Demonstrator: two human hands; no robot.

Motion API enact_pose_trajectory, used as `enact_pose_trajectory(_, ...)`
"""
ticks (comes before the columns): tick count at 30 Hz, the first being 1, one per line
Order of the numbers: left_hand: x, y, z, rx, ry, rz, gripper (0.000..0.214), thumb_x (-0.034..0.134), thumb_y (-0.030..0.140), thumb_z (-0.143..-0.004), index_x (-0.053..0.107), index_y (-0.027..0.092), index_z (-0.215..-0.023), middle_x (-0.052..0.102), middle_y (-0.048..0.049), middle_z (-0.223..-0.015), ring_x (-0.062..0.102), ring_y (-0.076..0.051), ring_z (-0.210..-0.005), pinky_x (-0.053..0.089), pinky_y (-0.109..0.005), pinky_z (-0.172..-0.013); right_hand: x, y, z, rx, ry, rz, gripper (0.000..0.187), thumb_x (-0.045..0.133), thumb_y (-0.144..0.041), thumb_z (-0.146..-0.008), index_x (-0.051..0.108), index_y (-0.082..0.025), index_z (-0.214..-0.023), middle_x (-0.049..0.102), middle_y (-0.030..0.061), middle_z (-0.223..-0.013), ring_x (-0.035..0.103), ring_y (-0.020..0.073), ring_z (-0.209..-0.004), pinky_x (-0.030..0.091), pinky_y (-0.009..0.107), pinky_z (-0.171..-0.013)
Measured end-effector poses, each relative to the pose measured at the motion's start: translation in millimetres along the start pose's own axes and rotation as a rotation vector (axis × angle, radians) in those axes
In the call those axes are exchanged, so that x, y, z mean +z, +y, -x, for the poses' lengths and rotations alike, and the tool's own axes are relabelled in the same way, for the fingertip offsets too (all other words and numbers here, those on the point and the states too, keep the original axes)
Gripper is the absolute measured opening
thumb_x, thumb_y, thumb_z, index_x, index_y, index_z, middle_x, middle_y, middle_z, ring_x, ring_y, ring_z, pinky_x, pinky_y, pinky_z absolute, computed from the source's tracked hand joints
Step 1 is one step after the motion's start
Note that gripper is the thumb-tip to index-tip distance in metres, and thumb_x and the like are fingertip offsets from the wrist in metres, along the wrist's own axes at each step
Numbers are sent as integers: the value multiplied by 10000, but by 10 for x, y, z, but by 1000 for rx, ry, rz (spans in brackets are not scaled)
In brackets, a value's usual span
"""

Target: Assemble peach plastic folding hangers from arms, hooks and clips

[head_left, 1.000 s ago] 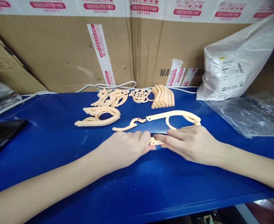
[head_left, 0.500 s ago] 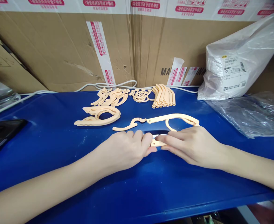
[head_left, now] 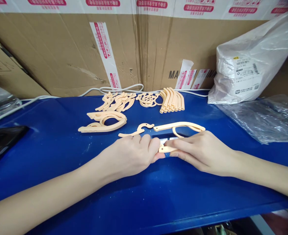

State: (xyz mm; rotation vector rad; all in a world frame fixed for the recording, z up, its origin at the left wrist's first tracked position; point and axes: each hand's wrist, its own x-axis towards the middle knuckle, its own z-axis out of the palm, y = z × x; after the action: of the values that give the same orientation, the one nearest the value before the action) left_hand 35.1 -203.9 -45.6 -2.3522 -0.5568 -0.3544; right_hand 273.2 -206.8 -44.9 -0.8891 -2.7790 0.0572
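Observation:
My left hand (head_left: 137, 152) is closed, thumb and fingers pinching one end of a cream plastic folding-hanger arm (head_left: 167, 149). Its other end lies between the thumb and fingers of my right hand (head_left: 200, 150), which hide much of it. Just behind my left knuckles rests a loose hanger hook piece (head_left: 147, 125), partly covered. Beyond my right hand is another long, curved hanger arm (head_left: 178, 124), with a thin curved piece (head_left: 176, 132) beside it, partly hidden by the fingers.
Folded hangers (head_left: 102, 128) lie to the left on the blue table (head_left: 124, 202). Farther back are piles of hooks (head_left: 121, 101), curved pieces (head_left: 148, 99) and arms (head_left: 172, 100). A black phone-like device (head_left: 4, 143), white cable (head_left: 124, 88), cardboard box (head_left: 70, 55) and plastic bag (head_left: 244, 65) surround them.
The long curved arm beyond my hands has shifted slightly left at its right end. My right fingers have moved a little, and more of the held arm shows. My left hand stays nearly still.

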Motion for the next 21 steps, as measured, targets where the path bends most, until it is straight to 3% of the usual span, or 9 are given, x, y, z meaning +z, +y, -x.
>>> enact_pose_trajectory(9,17,-10,-5,-18,-8,21,312,346,330,-1002,431,186,-739,478,35,-560,541,-137,-444,305,-256,-388,15,-11,1,-52,110,166,327,310,-314,-1019,608,-182,-1053,654,-10,-685,582,99,-540,321,240,-509)
enact_pose_trajectory(21,-6,-24,-33,17,60,-46,303,407,336,-983,465,179,-731,479,37,-542,499,-126,-434,297,-253,-397,-52,8,1,35,-27,-66,289,356,-301,-996,595,-191,-1117,681,26,-775,620,129,-631,400,237,-575)
